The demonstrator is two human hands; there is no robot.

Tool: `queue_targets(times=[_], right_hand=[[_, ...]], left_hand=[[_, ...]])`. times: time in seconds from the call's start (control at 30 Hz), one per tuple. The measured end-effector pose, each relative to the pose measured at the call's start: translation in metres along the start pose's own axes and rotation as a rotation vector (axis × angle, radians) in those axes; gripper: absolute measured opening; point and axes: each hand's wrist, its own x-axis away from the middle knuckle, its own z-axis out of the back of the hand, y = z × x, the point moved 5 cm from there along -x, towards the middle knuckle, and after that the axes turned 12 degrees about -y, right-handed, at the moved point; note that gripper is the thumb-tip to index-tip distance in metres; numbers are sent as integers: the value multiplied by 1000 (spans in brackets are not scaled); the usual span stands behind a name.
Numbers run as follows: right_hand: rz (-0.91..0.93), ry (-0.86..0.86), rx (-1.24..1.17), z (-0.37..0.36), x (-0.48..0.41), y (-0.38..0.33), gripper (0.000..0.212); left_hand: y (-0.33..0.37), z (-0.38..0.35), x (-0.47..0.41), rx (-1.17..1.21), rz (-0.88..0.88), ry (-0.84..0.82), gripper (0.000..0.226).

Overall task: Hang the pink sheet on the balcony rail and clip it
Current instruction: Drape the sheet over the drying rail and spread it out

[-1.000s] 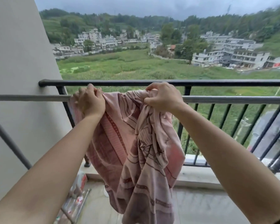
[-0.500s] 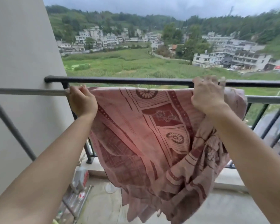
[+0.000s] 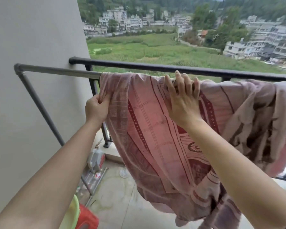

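Note:
The pink sheet [image 3: 155,129], patterned in dark red, is draped over the grey drying bar [image 3: 59,71] that runs just inside the black balcony rail [image 3: 139,66]. It spreads from the bar's middle to the right edge of view and bunches in folds at the right. My left hand [image 3: 97,108] pinches the sheet's left edge a little below the bar. My right hand [image 3: 182,100] lies flat on the cloth with its fingers spread, fingertips at the top of the bar. No clip is in view.
A grey wall [image 3: 31,80] stands at the left, with the bar's slanted support leg [image 3: 40,106] against it. On the floor below lie plastic bottles [image 3: 96,158], a green basin [image 3: 71,215] and a red container [image 3: 87,219]. Beyond the rail is open air.
The sheet has spread much wider along the bar. My left hand dropped from the bar to the sheet's left edge. My right hand let go of its grip and now rests flat.

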Motion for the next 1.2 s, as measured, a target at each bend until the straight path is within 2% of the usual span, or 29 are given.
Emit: queue_targets(times=[0.1,0.2,0.3,0.4,0.47,0.53,0.63,0.77,0.83,0.9,0.93,0.97,1.03,1.1,1.2], right_hand=[[34,20,5,-13,13,-1,73],[49,187,136,-25,25,2,70],[52,288,89,-20,24,5,51],[71,342,-13,4,7,5,51],[128,332,-8,8,4,-1,36],[174,233,-17,-9,13,-6,25],[223,-59,61,-65,43,-17,41],[227,-337,136,-93,63,-24,44],[242,-410,125,-95,64,-26,44],[228,-418,-1,-93,59,-23,38],[210,-415,-84,-91,55,-22,31],[202,-406,-154,-88,51,-22,29],[214,-368,-245,-81,42,-29,36],[275,-223,-325,-63,28,-40,36],[345,143,-330,-20,2,-54,30]], left_hand=[[-29,-8,26,-170,7,-46,60],[-66,-19,54,-309,89,-97,54],[-93,-22,65,-316,228,-130,51],[-104,-22,59,-358,251,-179,49],[-107,-20,54,-362,277,-193,48],[-105,-16,50,-419,285,-188,49],[-102,-5,44,-531,349,-175,45],[-134,25,44,-658,611,-186,30],[-144,44,48,-726,694,-137,28],[-132,53,42,-716,635,-85,25],[-121,53,36,-622,555,-77,21],[-108,49,30,-449,470,-87,17],[-77,39,14,-40,301,-107,29],[-41,37,1,171,176,-40,44],[7,43,-18,201,29,70,48]])
